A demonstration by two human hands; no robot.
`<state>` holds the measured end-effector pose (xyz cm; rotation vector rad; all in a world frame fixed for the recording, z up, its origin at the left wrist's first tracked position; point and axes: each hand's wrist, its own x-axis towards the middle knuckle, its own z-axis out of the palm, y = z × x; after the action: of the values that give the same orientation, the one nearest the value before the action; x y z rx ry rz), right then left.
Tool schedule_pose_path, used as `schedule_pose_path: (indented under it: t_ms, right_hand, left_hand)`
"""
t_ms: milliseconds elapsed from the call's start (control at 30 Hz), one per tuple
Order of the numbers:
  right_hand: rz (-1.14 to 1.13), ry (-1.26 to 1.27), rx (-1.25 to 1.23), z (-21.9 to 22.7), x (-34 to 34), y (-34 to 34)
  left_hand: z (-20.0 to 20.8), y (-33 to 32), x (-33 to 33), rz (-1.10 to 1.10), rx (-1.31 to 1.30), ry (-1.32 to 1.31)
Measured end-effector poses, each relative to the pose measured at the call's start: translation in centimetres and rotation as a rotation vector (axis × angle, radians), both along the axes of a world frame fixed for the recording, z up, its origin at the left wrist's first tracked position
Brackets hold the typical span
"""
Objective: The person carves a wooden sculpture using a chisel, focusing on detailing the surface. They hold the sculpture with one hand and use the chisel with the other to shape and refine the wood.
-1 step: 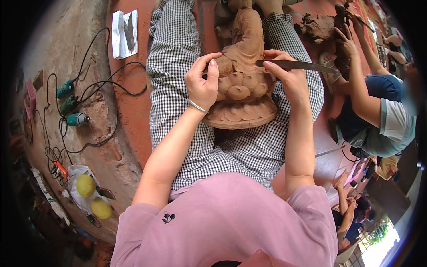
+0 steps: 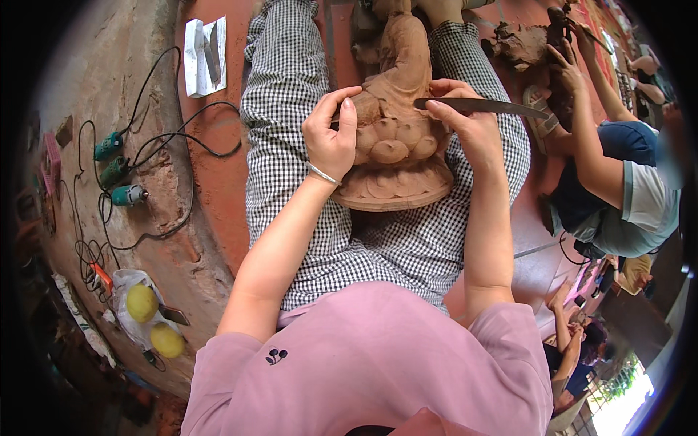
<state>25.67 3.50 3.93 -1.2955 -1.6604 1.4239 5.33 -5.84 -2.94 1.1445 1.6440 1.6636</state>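
Brown carved wooden statue (image 2: 396, 127), round-based, lying between the inner edges of black-and-white checked cloth trouser legs (image 2: 285, 87); left hand (image 2: 329, 138) curved at its left side, grip not discernible; right hand (image 2: 474, 127) beside its right side, pinching a long, dark, flat metal tool (image 2: 498, 107).

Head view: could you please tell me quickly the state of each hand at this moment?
Left hand: open, cupped at the side of the statue; how firmly cannot be told.
Right hand: closed, holding a dark flat tool.

carving (image 2: 389, 150): brown; blade (image 2: 502, 107): dark; trousers (image 2: 283, 94): black-white check; shirt (image 2: 385, 349): pink; fruits (image 2: 142, 303): yellow
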Motion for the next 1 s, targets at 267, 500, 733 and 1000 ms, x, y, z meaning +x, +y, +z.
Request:
schedule_pose_path:
  t_ms: [267, 500, 733, 1000]
  right_hand:
    - [0.138, 0.083, -0.085, 0.4, 0.7, 2.5]
    - [0.272, -0.057, 0.186, 0.3, 1.0, 2.3]
    - [0.120, 0.137, -0.043, -0.8, 1.4, 2.7]
    - [0.125, 0.105, 0.023, -0.7, 1.1, 2.5]
  left_hand:
    - [-0.2, -0.2, -0.2, -0.009, -0.072, -0.020]
    - [-0.2, -0.3, -0.4, -0.013, -0.087, 0.007]
    - [0.0, -0.2, -0.2, -0.017, -0.069, -0.029]
    - [0.1, -0.4, -0.4, -0.027, -0.099, -0.024]
